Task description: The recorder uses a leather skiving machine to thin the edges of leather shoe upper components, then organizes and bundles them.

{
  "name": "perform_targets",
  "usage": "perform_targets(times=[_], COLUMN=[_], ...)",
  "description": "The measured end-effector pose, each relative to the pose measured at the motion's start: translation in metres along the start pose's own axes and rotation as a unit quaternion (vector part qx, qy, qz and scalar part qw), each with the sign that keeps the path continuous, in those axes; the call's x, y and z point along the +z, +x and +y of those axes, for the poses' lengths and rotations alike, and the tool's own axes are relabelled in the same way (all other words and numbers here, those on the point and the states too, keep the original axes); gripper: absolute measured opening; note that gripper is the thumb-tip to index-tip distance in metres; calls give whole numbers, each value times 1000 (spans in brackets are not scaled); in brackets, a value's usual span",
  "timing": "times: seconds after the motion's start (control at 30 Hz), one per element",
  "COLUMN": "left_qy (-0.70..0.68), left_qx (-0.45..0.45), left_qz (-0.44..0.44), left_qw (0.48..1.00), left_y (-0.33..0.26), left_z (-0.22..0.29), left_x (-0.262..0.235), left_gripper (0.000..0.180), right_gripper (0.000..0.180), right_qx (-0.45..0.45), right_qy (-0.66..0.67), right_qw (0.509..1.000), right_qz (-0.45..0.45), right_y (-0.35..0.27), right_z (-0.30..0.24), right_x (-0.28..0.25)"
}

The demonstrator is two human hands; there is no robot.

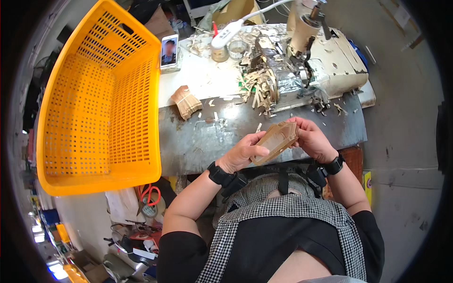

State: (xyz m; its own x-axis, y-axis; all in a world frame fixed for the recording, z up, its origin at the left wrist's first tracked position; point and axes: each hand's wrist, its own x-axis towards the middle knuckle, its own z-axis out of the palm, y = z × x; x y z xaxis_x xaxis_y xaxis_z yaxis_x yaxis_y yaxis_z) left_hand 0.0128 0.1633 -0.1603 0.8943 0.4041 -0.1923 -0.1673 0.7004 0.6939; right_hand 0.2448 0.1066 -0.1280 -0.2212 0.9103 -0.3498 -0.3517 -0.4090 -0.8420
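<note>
- the left hand (243, 153), above the bench's near edge, is partly closed: its thumb lies on top of the tan pieces (279, 139), and its other fingers are mostly hidden behind them.
- the right hand (310, 137) pinches the far right end of the same pieces, fingers bent and nearly closed on them.
- the pieces are tilted between the two hands, just inside the bench's near edge; they look layered, though how many cannot be told.
- to handle them well, i would keep both grips light and at the ends, square the edges together, and ease thin layers apart without creasing them.
- toward the left edge of the bench (203, 146), a tan bundle (186, 102) lies with a pale band across it.
- pale scraps (259, 89) lie against the machine (300, 52); fingers are best kept out of both.
- beside the bench's left edge is a yellow basket (134, 134).
- near the far left corner, a phone (169, 50) leans upright.
</note>
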Motion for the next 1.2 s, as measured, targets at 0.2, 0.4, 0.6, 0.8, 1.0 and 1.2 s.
perform_targets(times=[0.2, 0.4, 0.6, 0.8, 1.0, 1.2], left_qy=[20, -27, 64, 304, 173, 34], left_qx=[42, 80, 100, 144, 120, 211], left_qz=[-39, 15, 95, 242, 320, 351], left_qw=[998, 996, 988, 910, 924, 912], left_y=[-16, -21, -8, 9, 7, -5], left_z=[-7, -10, -14, -18, -18, -31], left_x=[5, 22, 54, 63, 73, 72], left_gripper=[80, 76, 71, 56, 47, 42], right_gripper=[26, 38, 51, 59, 31, 40], right_qx=[22, 53, 81, -86, 24, -192], right_qy=[50, 49, 64, -62, -252, -799], right_qw=[998, 992, 980, 965, 946, 550], right_qz=[-19, -104, -171, -238, -204, -150], right_y=[2, 6, 0, -19, -24, -4], right_z=[-12, -21, -42, -81, -59, -38], right_x=[22, 22, 1, -10, -6, -39])
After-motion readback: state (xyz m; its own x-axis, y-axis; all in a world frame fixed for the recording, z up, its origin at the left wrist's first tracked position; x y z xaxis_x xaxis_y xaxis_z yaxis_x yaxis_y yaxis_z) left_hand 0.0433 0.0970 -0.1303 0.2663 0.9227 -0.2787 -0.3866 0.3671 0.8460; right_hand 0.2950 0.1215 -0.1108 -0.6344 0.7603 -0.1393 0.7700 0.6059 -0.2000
